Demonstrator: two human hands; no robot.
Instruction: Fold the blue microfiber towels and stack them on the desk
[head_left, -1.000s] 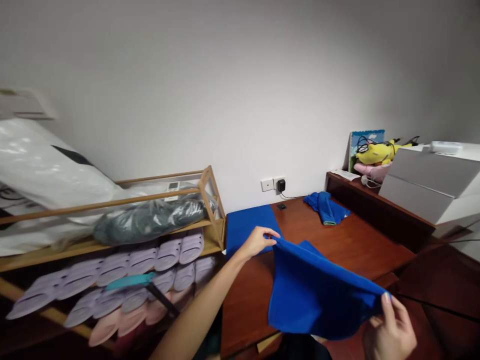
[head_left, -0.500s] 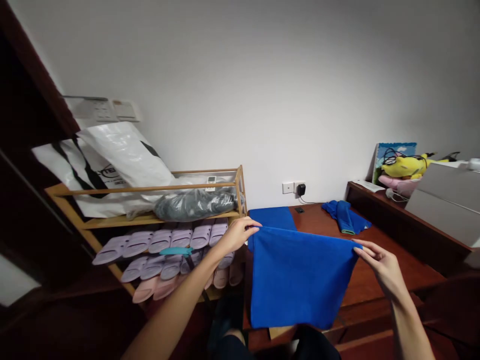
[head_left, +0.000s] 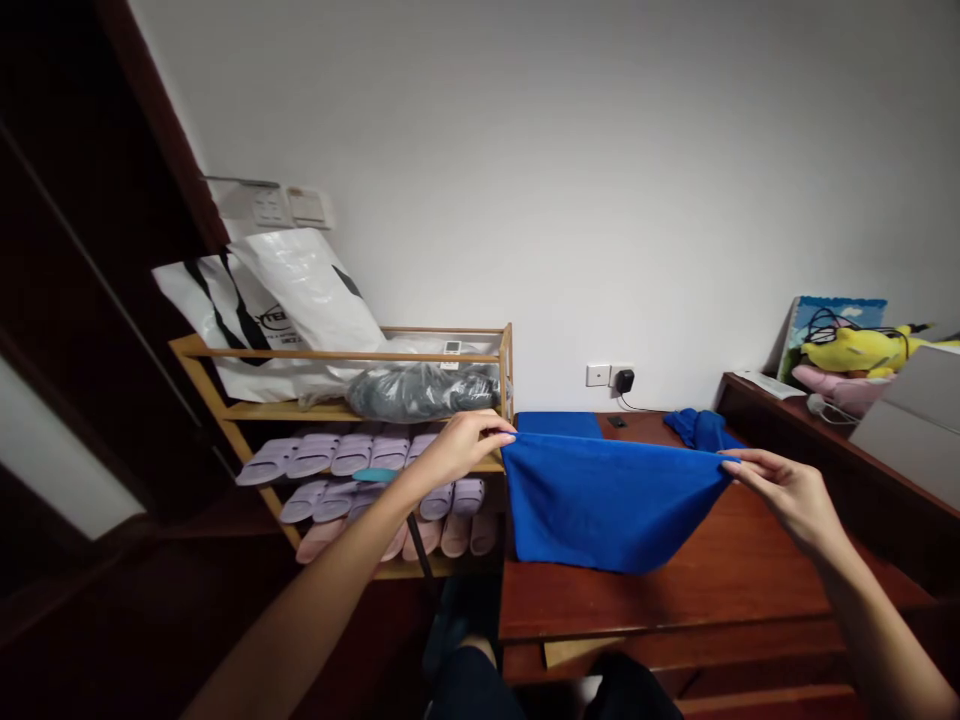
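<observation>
A blue cloth is stretched between my two hands over the reddish-brown desk. My left hand pinches its upper left corner, and my right hand pinches the upper right one. The cloth hangs down from its taut top edge, its lower part slanting over the desk's front area. Behind it, a flat blue cloth lies by the wall, partly covered from view. Farther right, a crumpled blue cloth rests on the desk.
Left of the desk stands a wooden rack with lilac slippers, pink slippers and white bags. A black plug sits in the wall socket. A yellow plush toy and white boxes occupy the raised ledge at right.
The held cloth has moved away from my body over the desk, and its lower edge has swung forward and up. The desk's front edge now shows below it. The view has shifted left.
</observation>
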